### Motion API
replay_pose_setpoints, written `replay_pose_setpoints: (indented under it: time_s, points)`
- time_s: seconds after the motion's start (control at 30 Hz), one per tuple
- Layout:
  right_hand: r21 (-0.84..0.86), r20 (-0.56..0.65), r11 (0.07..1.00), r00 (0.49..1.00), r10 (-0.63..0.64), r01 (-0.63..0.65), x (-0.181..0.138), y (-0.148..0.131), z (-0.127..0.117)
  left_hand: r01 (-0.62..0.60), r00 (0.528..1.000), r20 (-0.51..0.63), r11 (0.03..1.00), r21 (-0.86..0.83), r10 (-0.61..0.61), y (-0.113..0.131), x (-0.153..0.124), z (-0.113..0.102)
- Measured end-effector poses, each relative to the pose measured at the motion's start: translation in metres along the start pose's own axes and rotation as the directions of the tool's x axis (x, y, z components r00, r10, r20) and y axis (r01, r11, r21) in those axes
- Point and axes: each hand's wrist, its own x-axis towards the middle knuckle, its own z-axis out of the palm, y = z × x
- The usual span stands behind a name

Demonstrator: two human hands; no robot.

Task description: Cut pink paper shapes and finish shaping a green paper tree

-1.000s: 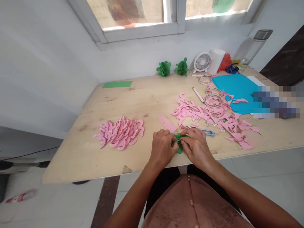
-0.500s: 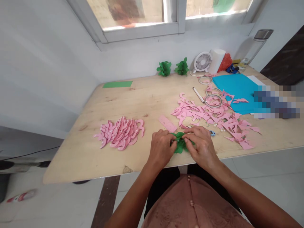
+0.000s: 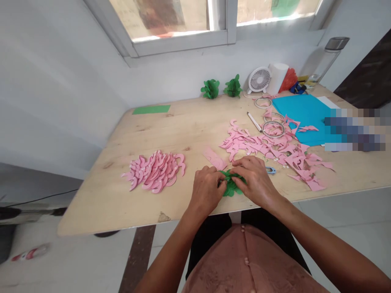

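Hands: left hand (image 3: 207,190), right hand (image 3: 255,179) fingers pinching green paper piece (image 3: 231,185) | surface: wooden table (image 3: 183,126) | room: window wall

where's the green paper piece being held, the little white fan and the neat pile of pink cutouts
green paper piece (image 3: 231,188): head view, lower folds showing between the hands
white fan (image 3: 259,79): head view, middle of its round grille
pile of pink cutouts (image 3: 155,170): head view, middle of the heap
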Motion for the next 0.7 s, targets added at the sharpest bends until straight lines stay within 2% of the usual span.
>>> replay_pose_setpoints:
  time_s: [0.23, 0.43, 0.7]
  points:
    - [-0.045, 0.137, 0.993, 0.986, -0.1, 0.107, 0.015, -0.001, -0.008, 0.011, 1.0, -0.02, 0.999, 0.034, -0.01, 0.003, 0.0, 0.001]
    - [-0.096, 0.242, 0.972, 0.953, -0.184, 0.212, 0.026, -0.002, -0.013, 0.013, 1.0, -0.023, 1.0, 0.024, -0.013, 0.003, 0.0, 0.002]
    - [-0.098, 0.319, 0.951, 0.915, -0.248, 0.292, 0.039, -0.001, -0.011, 0.013, 1.0, -0.019, 1.0, 0.02, -0.013, 0.001, 0.001, 0.003]
